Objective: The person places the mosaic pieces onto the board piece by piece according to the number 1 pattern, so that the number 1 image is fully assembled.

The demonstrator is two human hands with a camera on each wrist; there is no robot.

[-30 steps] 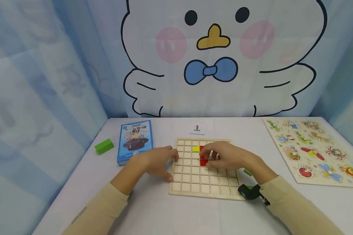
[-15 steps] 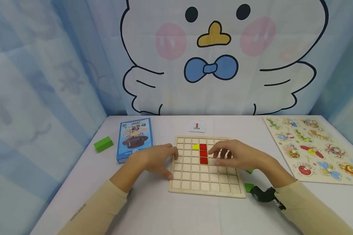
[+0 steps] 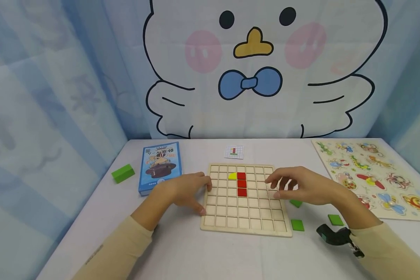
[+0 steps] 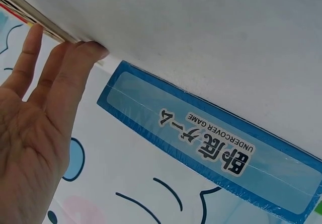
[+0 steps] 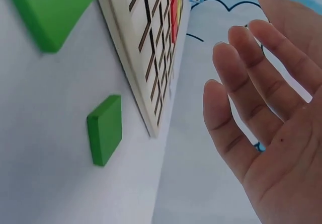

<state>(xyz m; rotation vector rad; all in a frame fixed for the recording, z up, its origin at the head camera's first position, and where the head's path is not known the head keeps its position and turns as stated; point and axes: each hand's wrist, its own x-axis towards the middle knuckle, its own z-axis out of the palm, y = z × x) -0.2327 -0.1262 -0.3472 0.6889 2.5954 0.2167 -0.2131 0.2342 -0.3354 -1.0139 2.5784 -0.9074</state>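
Observation:
A wooden grid board [image 3: 227, 212] lies on the white table. In its upper part, three red square tiles [image 3: 242, 184] form a column, with a yellow piece [image 3: 232, 176] left of the top one. My left hand [image 3: 187, 191] rests at the board's left edge, its fingertips touching the rim, as the left wrist view also shows. Over the right side of the board, my right hand [image 3: 306, 186] hovers with relaxed fingers and holds nothing. Close to it on the table lie green tiles [image 3: 297, 225], two of which [image 5: 106, 129] appear in the right wrist view.
A blue game box [image 3: 161, 165] stands left of the board, with a green block [image 3: 123, 173] beyond it. Behind the board lies a small pattern card [image 3: 233, 152]. An insect picture puzzle board [image 3: 374, 175] covers the right side of the table.
My right hand has moved right, off the red tiles, and holds nothing now. The red column and the green tiles show more fully. My left hand has stayed at the board's edge.

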